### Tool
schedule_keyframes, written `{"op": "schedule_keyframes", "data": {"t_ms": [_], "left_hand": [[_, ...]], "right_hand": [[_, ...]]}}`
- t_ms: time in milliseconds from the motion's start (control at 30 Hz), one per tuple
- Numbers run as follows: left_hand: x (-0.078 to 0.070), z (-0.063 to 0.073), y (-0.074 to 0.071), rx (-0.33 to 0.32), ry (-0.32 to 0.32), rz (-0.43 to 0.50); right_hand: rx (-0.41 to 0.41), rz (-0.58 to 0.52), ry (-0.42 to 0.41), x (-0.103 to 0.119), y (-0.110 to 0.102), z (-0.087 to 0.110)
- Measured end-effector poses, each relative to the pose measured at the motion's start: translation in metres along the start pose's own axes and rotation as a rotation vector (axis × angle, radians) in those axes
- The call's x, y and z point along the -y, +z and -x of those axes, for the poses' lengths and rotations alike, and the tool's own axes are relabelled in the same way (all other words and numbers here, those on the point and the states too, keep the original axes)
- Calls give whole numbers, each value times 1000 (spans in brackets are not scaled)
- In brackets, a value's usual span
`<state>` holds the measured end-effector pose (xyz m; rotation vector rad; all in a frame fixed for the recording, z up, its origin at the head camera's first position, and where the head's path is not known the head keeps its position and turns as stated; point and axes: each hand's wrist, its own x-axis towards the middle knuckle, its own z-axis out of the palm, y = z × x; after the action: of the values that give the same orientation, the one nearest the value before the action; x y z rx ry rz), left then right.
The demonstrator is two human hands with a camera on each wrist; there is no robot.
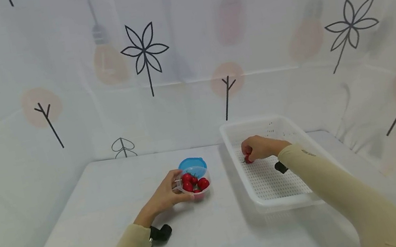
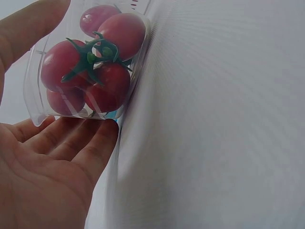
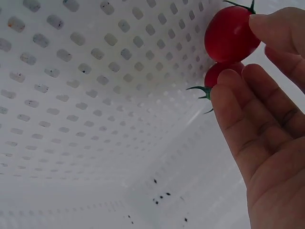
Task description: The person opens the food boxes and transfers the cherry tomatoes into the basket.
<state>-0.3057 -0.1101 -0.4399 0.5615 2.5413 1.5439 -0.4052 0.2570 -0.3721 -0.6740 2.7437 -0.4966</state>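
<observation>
The left hand (image 1: 166, 193), thumb and fingers spread round it, grips a clear plastic tub (image 2: 33, 90) of red tomatoes (image 2: 112, 88); a blue plastic lid (image 1: 192, 163) sits just beyond that hand. Inside a white perforated plastic basket (image 1: 282, 205), the right hand (image 1: 259, 147) loosely pinches a glossy red tomato (image 3: 231, 36), stem end beside the thumb tip, long axis unclear. Its fingers partly hide a 2nd red tomato (image 3: 214, 74), whose green calyx points out past them.

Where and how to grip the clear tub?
Likely around the outer wall of the clear tub, from the left, where the left hand holds it: its top is open over the tomatoes, and the blue lid sits on the far side.
</observation>
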Motion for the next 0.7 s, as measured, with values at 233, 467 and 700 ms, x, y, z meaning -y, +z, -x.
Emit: {"op": "schedule_keyframes", "data": {"t_ms": [233,467,700], "left_hand": [[0,0,-1,6,-1,19],[-15,7,-1,4,-1,18],[-3,1,3,-26,-7,12]], "right_hand": [[-22,-7,-13,1,-6,1],[-79,-36,-39,8,-20,5],[-154,-53,-96,23,-35,5]]}}
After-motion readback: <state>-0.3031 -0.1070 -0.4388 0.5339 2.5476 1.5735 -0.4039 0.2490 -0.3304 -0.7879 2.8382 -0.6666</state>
